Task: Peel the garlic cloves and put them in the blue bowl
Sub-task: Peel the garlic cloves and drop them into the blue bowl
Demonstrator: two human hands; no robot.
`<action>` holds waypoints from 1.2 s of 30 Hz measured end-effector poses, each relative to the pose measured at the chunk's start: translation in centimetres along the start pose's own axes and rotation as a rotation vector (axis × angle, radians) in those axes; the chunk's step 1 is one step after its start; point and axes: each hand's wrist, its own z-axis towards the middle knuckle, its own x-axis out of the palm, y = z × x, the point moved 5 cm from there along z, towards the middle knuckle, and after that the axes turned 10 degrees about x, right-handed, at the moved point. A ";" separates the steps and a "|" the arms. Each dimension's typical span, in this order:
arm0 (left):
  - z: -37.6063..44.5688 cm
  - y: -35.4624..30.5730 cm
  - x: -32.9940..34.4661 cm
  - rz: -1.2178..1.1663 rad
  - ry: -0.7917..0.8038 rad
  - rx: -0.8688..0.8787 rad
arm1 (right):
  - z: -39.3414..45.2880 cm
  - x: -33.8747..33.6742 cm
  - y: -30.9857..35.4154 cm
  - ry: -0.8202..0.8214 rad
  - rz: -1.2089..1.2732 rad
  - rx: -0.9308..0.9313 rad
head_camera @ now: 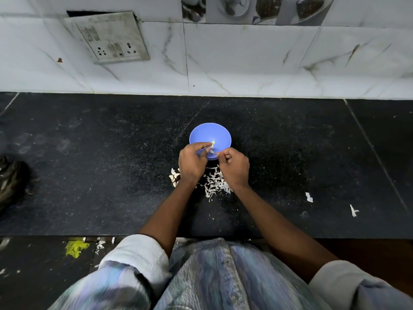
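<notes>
A blue bowl (210, 135) stands on the black counter, just beyond my hands. My left hand (192, 162) reaches over the bowl's near rim and pinches a small pale garlic clove (212, 143) at its fingertips. My right hand (234, 168) is beside it with its fingers curled; what it holds, if anything, is hidden. Something pale lies in the bowl under the left fingers. A few unpeeled cloves (174, 176) lie left of my left wrist. A heap of white garlic skins (215, 183) lies between my wrists.
The black stone counter (111, 164) runs to a tiled wall with a switch-and-socket plate (111, 41). A dark crumpled bag (11, 182) sits at the left edge. Two stray skins (309, 196) lie to the right. The counter's front edge is near my body.
</notes>
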 end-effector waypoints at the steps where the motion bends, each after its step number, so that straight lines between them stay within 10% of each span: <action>1: -0.4 0.2 -0.5 -0.028 -0.053 -0.001 | -0.1 0.1 0.1 -0.007 -0.019 -0.012; 17: -8.3 9.5 -8.5 -0.133 -0.228 -0.313 | -5.6 8.9 1.9 0.344 -0.355 -0.244; 36: -7.3 9.2 -8.1 -0.029 -0.113 -0.205 | -4.1 11.0 2.1 0.219 -0.350 -0.219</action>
